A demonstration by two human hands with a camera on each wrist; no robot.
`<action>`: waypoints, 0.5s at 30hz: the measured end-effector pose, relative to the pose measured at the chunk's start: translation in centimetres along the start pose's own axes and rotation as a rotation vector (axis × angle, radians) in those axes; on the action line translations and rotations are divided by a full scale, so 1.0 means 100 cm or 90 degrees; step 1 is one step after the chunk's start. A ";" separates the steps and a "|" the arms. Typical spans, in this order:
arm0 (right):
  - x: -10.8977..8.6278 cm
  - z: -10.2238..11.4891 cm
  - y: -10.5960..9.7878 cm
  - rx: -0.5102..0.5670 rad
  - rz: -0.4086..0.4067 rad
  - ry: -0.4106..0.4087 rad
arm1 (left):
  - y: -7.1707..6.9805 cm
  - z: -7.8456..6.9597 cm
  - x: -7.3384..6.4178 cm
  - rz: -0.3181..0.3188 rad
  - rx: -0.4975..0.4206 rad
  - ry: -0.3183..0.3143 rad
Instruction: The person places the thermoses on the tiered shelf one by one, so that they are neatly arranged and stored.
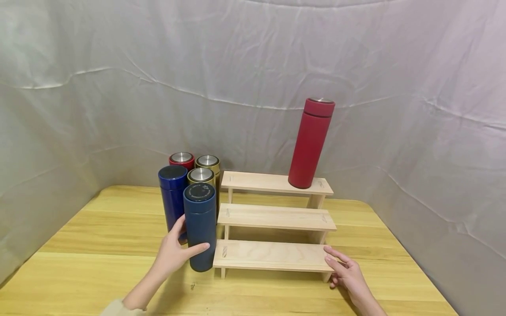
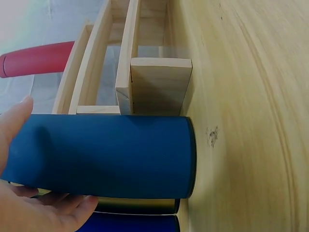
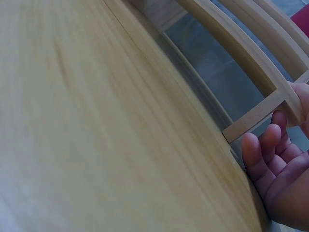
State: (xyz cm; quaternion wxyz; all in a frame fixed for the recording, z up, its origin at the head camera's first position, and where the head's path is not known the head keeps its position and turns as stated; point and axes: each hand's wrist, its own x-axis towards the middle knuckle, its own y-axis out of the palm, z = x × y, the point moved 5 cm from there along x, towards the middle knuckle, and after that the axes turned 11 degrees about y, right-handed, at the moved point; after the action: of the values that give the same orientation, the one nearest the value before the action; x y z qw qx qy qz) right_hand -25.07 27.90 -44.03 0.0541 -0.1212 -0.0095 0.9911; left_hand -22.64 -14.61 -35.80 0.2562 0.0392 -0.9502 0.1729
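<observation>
My left hand (image 1: pixel 171 252) grips a dark blue thermos flask (image 1: pixel 200 232), thumb on its near side and fingers behind. The flask (image 2: pixel 101 157) is upright beside the left end of a three-step wooden stand (image 1: pixel 272 254); whether its base touches the table I cannot tell. My right hand (image 1: pixel 348 276) pinches the right end of the stand's lowest shelf, fingers curled at its edge (image 3: pixel 285 104). A red flask (image 1: pixel 310 145) stands on the right of the top shelf. Behind the held flask are a bright blue flask (image 1: pixel 172 197), two gold flasks (image 1: pixel 202 175) and another red flask (image 1: pixel 183 164), partly hidden.
The stand and flasks are on a yellowish wooden table (image 1: pixel 99 272). A grey-white cloth (image 1: pixel 237 66) hangs behind the table and along both sides. The middle shelf (image 1: pixel 276 216) lies between the top and lowest steps.
</observation>
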 end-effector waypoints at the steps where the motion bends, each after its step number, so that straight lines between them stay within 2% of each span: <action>1: 0.000 0.000 0.000 0.000 0.000 0.000 | 0.000 0.001 0.000 0.003 -0.002 -0.002; 15: 0.001 -0.001 0.000 0.002 0.000 -0.001 | 0.002 0.009 0.002 0.017 0.011 -0.032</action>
State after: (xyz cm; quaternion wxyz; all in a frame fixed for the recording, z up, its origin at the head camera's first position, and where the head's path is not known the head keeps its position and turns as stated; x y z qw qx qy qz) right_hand -25.11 27.94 -44.13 0.0542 -0.1201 -0.0083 0.9912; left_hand -23.32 -14.76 -36.49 0.2291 0.0329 -0.9553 0.1838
